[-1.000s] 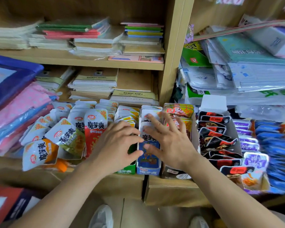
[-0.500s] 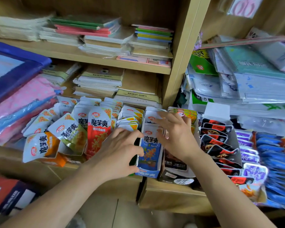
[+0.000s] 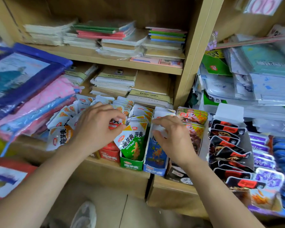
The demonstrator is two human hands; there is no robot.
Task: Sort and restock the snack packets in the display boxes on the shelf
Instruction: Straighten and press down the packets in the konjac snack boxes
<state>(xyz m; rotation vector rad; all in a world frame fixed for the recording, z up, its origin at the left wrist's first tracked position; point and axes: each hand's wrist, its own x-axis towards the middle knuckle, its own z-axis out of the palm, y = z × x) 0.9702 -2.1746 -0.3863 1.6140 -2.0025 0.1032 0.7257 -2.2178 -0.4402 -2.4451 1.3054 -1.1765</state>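
On my feed the left hand (image 3: pixel 95 129) is curled over the red box (image 3: pixel 109 153), thumb and fingers pinching the top of a red packet (image 3: pixel 115 125); I cannot tell whether that packet sits in the box or is lifted clear of it. The right hand (image 3: pixel 173 137) is narrow too, its thumb and bent fingers nipping the white top edge of a blue packet (image 3: pixel 155 152) that stands upright in the blue box (image 3: pixel 155 171). Between the two hands a green packet (image 3: pixel 133 143) leans at the front of the green box (image 3: pixel 132 164), with a row of white-topped packets behind it. All three boxes stand side by side, touching, at the front edge of the shelf (image 3: pixel 109 176). An orange packet (image 3: pixel 59 137) lies loose just left of my left wrist. Just right of the right hand is a row of brown packets (image 3: pixel 194 127), then black packets (image 3: pixel 227 142) and purple packets (image 3: pixel 260 145). Stacked notebooks (image 3: pixel 105 33) fill the shelves above.
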